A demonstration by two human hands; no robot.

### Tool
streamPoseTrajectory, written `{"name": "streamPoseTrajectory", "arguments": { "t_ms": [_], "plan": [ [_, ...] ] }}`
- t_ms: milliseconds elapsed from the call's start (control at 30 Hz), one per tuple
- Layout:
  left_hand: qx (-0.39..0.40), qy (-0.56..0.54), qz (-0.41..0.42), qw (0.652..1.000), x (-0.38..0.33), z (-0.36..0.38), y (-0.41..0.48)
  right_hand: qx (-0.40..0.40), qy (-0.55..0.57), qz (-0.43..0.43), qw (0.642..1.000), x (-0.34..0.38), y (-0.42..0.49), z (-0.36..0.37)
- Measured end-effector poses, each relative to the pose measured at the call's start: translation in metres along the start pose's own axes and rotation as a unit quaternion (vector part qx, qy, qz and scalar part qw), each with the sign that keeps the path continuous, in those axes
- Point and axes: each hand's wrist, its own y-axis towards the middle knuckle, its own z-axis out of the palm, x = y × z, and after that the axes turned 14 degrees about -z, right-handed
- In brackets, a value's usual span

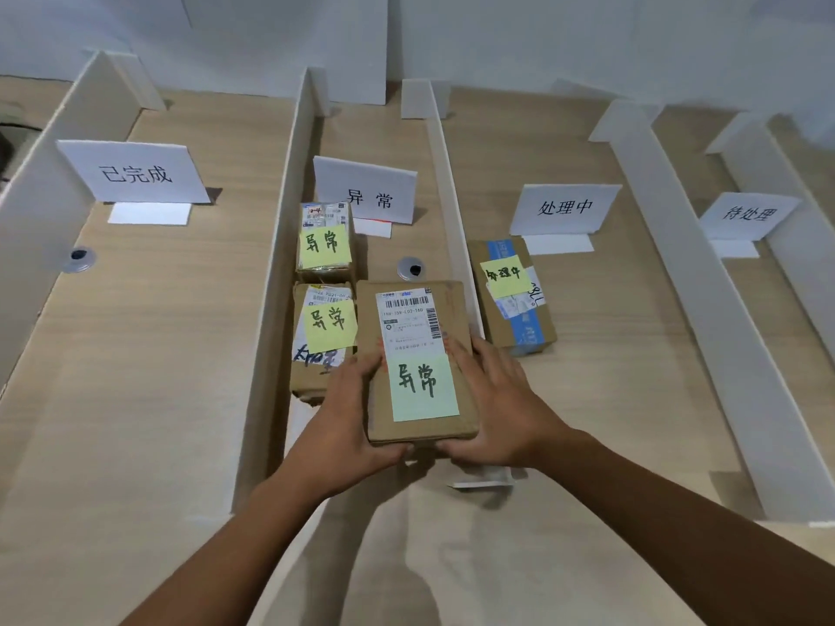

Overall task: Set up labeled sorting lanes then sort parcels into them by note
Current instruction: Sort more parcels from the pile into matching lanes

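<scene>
A flat cardboard parcel [415, 336] with a shipping label and a green note reading 异常 lies in the second lane. My left hand [348, 426] grips its left near corner and my right hand [492, 399] grips its right side. Two smaller parcels with yellow 异常 notes, one near [323, 336] and one farther [324, 244], lie to its left in the same lane. The lane's sign [368, 192] reads 异常. In the third lane a parcel with blue tape [510, 295] carries a yellow 处理中 note, below the 处理中 sign [562, 207].
White foam dividers [280, 246] [452, 210] [705, 309] split the wooden table into lanes. Signs 已完成 [135, 173] and 待处理 [748, 214] stand in the outer lanes. Round cable grommets [79, 257] [412, 268] sit in the tabletop.
</scene>
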Motion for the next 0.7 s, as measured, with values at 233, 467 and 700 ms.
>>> {"name": "streamPoseTrajectory", "arguments": {
  "t_ms": [233,467,700],
  "plan": [
    [0.0,-0.015,-0.033,0.999,0.04,0.038,0.004,0.042,-0.222,-0.027,0.974,-0.01,0.001,0.033],
    [-0.005,0.026,-0.059,0.998,0.056,0.045,0.012,0.051,-0.238,-0.019,0.97,-0.018,0.009,0.051],
    [0.096,0.147,-0.139,0.975,-0.005,0.003,-0.017,0.016,-0.188,0.006,0.982,0.016,-0.029,0.015]
  ]
}}
